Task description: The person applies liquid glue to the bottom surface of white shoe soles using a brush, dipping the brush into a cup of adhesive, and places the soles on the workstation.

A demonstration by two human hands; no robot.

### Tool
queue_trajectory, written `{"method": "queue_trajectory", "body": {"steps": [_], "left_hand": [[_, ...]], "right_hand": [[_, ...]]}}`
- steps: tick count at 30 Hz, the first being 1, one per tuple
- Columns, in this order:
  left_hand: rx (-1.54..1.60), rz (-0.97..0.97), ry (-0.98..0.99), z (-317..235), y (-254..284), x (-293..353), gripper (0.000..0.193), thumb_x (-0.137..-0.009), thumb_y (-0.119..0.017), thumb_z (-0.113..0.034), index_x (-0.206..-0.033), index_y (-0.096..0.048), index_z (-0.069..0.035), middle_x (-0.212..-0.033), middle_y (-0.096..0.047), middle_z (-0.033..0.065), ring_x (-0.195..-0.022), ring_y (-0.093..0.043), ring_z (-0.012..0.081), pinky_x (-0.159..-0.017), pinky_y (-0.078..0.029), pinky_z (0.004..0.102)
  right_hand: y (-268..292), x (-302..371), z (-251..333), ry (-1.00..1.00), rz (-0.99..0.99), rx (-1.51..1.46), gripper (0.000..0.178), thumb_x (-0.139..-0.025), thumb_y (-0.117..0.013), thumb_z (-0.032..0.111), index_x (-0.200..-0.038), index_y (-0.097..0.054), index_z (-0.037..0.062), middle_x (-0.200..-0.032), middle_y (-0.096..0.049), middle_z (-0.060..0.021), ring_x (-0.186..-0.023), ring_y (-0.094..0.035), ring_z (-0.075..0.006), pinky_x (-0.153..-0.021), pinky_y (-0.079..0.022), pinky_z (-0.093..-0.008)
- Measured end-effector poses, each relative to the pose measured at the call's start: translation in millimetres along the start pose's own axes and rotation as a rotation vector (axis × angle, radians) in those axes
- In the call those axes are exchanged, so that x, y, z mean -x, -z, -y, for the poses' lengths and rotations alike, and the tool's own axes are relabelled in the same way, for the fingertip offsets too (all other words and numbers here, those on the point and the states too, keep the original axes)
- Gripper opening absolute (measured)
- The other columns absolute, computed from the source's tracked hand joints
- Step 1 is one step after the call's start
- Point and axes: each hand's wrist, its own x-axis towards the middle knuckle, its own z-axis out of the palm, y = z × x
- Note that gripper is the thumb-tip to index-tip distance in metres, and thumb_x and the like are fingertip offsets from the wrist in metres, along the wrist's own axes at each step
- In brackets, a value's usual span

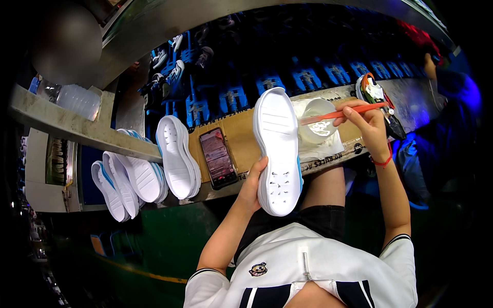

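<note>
At the bench (pixel 410 95), left hand (pixel 251 187) clasps a white, blue-edged sole (pixel 278 154), right hand (pixel 367 120) an orange brush (pixel 324 117).

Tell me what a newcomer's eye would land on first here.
Probably the white shoe sole at the centre, held in the left hand. Next, the slim orange tool in the right hand, its end over the pale cup beside that sole. More white soles sit to the left, past the phone.
</note>
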Motion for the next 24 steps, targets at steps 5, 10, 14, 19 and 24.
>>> {"method": "queue_trajectory", "body": {"steps": [5, 10, 14, 19, 24], "left_hand": [[-0.049, 0.065, -0.019, -1, -14, 3, 0.066, -0.092, -0.037, -0.049, -0.134, -0.035, 0.001, -0.117, -0.056, 0.0193, -0.096, -0.064, 0.0316, -0.079, -0.056, 0.0447], [-0.116, 0.011, -0.084, 0, -9, 2, 0.067, -0.092, -0.035, -0.051, -0.134, -0.033, 0.001, -0.113, -0.057, 0.0203, -0.094, -0.064, 0.0336, -0.074, -0.058, 0.0481], [-0.142, -0.054, -0.090, 1, -1, 0, 0.067, -0.091, -0.038, -0.051, -0.135, -0.033, 0.000, -0.116, -0.054, 0.0214, -0.095, -0.063, 0.0341, -0.072, -0.057, 0.0513], [-0.119, 0.024, 0.016, 4, 4, 7, 0.066, -0.092, -0.039, -0.049, -0.136, -0.032, -0.001, -0.123, -0.049, 0.0240, -0.096, -0.062, 0.0382, -0.075, -0.054, 0.0546], [0.309, 0.188, 0.304, -16, -15, 21, 0.068, -0.094, -0.035, -0.048, -0.140, -0.027, 0.001, -0.124, -0.045, 0.0293, -0.085, -0.061, 0.0415, -0.072, -0.053, 0.0547]], "right_hand": [[-19, -3, -4, 0.064, 0.053, -0.068, 0.019, -0.091, -0.054, 0.008, -0.097, -0.062, -0.0072, -0.084, -0.067, -0.0138, -0.078, -0.066, -0.0177, -0.077, -0.049, -0.0277], [-26, 1, -2, 0.167, 0.082, 0.251, 0.017, -0.087, -0.057, 0.010, -0.089, -0.067, -0.0042, -0.076, -0.069, -0.0085, -0.076, -0.065, -0.0154, -0.075, -0.049, -0.0274], [-29, 14, 3, 0.163, 0.264, 0.264, 0.015, -0.089, -0.055, 0.006, -0.093, -0.065, -0.0046, -0.080, -0.068, -0.0110, -0.075, -0.065, -0.0152, -0.072, -0.048, -0.0252], [-18, -3, -6, 0.038, -0.005, 0.237, 0.019, -0.089, -0.055, 0.009, -0.091, -0.065, -0.0070, -0.077, -0.068, -0.0100, -0.075, -0.064, -0.0142, -0.077, -0.048, -0.0269], [-3, -41, 14, 0.278, 0.098, 0.328, 0.014, -0.087, -0.058, 0.009, -0.086, -0.067, -0.0016, -0.080, -0.068, -0.0084, -0.076, -0.062, -0.0154, -0.073, -0.048, -0.0279]]}}
